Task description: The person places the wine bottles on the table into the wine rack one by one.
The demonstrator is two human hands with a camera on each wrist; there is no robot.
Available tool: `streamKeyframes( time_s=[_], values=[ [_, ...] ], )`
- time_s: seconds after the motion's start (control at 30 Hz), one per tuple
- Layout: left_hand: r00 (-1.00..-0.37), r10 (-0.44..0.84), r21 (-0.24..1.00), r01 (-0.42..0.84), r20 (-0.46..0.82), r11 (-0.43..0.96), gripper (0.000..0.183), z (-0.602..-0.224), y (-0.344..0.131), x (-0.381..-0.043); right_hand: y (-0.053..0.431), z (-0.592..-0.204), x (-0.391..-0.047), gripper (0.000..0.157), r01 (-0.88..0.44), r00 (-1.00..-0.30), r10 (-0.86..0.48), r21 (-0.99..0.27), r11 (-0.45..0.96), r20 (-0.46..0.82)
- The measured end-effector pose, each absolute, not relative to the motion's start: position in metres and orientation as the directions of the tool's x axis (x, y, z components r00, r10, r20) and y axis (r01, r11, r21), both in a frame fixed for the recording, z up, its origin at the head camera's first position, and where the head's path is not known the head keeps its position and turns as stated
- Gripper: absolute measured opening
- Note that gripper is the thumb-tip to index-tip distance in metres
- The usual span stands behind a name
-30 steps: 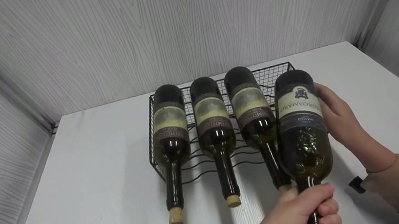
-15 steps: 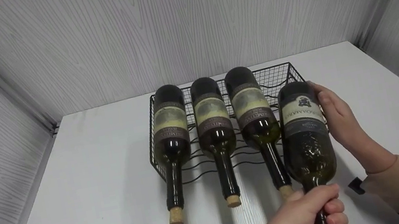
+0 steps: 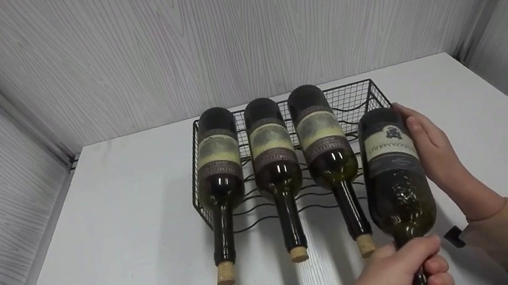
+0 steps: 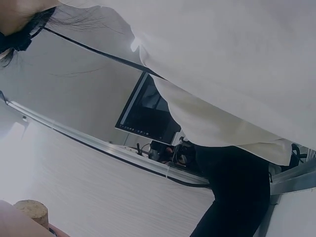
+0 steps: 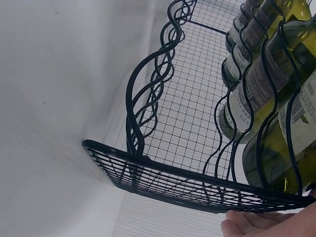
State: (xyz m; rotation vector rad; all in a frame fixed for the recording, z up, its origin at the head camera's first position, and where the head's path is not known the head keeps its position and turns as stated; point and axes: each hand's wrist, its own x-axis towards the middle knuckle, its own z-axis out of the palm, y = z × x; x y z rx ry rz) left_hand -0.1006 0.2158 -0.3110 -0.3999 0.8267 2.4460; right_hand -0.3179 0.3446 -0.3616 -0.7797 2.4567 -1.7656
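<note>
My left hand [image 3: 394,272] grips a dark green wine bottle [image 3: 399,190] by its neck, the base pointing away from me. The bottle lies over the right end of a black wire wine rack [image 3: 196,173], its cream and dark label facing up. A cork [image 4: 33,210] shows beside the left hand in the left wrist view. My right hand [image 3: 435,149] has its fingers extended along the bottle's right side, at the rack's end. In the right wrist view its fingertips [image 5: 236,221] lie against the outside of the mesh end panel [image 5: 168,180].
Three corked wine bottles lie side by side in the rack: left [image 3: 222,184], middle [image 3: 278,175] and right [image 3: 332,162]. The rack stands on a white tabletop [image 3: 107,231] before a wood-grain panel [image 3: 234,31]. A monitor [image 4: 148,111] appears in the left wrist view.
The gripped bottle has come down and slightly right, nearer me, into the rack's right end, along with the left hand. The right hand stays at the rack's end.
</note>
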Motion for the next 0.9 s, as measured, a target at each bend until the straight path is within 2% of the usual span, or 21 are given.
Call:
streamKeyframes(
  time_s=[0.23, 0.4, 0.9],
  values=[
    [-0.83, 0.334, 0.476, -0.536, -0.447, -0.697, 0.014, -0.316, 0.227, -0.101, 0.344, -0.361, -0.318, 0.06, -0.364, -0.878, -0.399, -0.91, 0.199, 0.264],
    [-0.848, 0.299, 0.495, -0.505, -0.437, -0.707, 0.017, -0.32, 0.232, -0.101, 0.344, -0.361, -0.319, 0.061, -0.365, -0.877, -0.397, -0.913, 0.184, 0.271],
    [-0.848, 0.299, 0.512, -0.509, -0.438, -0.692, 0.011, -0.331, 0.241, -0.106, 0.344, -0.363, -0.32, 0.062, -0.351, -0.87, -0.404, -0.93, 0.105, 0.283]
  ],
)
